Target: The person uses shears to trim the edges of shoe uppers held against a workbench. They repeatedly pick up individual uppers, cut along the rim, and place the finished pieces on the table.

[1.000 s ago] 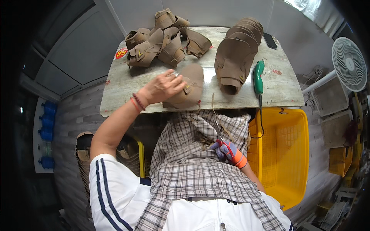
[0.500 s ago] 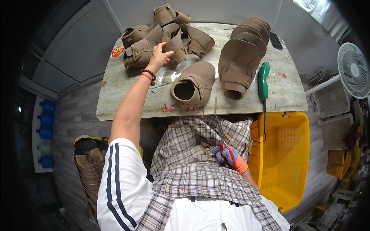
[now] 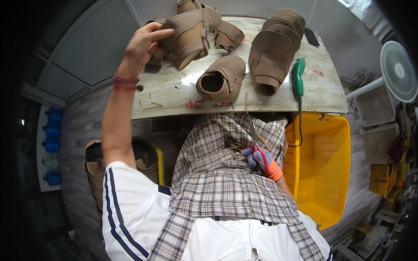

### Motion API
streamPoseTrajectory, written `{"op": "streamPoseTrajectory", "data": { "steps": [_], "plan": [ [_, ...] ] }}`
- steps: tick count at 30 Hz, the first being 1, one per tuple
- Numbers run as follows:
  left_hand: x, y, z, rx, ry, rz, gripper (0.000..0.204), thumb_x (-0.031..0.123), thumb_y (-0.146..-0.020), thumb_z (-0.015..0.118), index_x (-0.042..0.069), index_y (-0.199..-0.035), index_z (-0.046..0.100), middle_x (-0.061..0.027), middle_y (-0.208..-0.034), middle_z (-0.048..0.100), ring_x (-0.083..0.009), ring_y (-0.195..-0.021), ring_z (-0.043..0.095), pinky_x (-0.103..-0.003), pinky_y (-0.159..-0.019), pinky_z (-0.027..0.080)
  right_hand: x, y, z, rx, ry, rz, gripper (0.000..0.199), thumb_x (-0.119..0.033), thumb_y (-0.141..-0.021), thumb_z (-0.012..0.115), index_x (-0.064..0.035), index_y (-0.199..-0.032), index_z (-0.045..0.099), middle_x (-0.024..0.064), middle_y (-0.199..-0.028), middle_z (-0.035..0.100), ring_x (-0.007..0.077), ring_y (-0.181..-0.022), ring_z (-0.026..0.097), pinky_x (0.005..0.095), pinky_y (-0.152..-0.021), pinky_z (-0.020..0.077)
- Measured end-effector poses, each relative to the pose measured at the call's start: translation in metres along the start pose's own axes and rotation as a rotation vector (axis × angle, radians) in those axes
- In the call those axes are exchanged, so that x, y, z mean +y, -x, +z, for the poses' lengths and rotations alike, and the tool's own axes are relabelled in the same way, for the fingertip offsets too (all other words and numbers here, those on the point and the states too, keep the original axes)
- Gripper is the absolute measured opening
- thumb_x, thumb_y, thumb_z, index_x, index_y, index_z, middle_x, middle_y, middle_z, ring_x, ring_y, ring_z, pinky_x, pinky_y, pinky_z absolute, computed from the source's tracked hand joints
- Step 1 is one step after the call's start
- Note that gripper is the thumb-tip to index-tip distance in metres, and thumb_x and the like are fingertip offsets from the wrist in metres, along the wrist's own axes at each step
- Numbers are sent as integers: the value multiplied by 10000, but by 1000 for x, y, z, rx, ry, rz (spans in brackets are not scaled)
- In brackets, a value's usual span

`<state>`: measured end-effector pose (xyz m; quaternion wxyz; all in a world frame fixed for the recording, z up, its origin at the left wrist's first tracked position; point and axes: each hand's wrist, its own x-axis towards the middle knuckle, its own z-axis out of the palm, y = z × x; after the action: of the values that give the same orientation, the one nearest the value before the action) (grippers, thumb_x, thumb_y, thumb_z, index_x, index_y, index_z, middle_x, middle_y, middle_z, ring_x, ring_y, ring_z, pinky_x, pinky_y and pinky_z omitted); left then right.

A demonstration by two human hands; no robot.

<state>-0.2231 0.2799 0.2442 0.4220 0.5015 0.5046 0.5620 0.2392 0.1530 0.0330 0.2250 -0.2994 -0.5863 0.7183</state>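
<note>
My left hand (image 3: 145,42), bare with beaded bracelets at the wrist, pinches the edge of a brown shoe upper (image 3: 188,35) over the table's far left side. More brown uppers lie behind and beside it. My right hand (image 3: 260,160), in a purple and orange glove, rests at my lap, closed round the red handles of scissors (image 3: 253,132) whose blades point toward the table. A single brown shoe upper (image 3: 234,71) sits at the middle of the table, its round opening toward me. To its right is a nested stack of brown uppers (image 3: 271,61).
A green corded hand tool (image 3: 298,77) lies on the worn table (image 3: 324,93), near a black phone (image 3: 311,37). A yellow basket (image 3: 344,174) stands at my right, below a white fan (image 3: 399,71). More stacked uppers (image 3: 146,163) are at lower left, near a checked apron (image 3: 209,156).
My left hand has moved left and away from me, taking hold of a shoe upper and shifting it from the pile. My right hand stays at my lap with the scissors.
</note>
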Motion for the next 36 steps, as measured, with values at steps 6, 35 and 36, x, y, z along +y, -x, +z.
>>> {"op": "streamPoseTrajectory", "data": {
  "steps": [6,35,36],
  "plan": [
    [52,160,39,-267,-562,441,268,-10,-691,788,55,-768,540,-8,-740,519,-94,-654,520,-252,-544,409,19,12,-23,267,70,-185,445,-324,-1013,464,85,-1144,580,-23,-612,484,66,-531,408,207,-524,347],
    [-324,300,92,474,840,-573,451,229,-918,694,32,-1295,546,-77,-1169,621,-208,-992,634,-360,-816,552,19,-30,-17,-58,1170,210,309,-364,-841,670,-120,-1031,681,121,-891,704,306,-852,670,393,-735,524],
    [-321,296,93,510,851,-583,455,237,-916,697,32,-1292,547,-79,-1171,619,-207,-991,631,-359,-815,549,19,-27,-17,-35,1111,264,324,-376,-855,657,-120,-1053,679,133,-900,708,313,-856,673,394,-732,524]
  ]
}}
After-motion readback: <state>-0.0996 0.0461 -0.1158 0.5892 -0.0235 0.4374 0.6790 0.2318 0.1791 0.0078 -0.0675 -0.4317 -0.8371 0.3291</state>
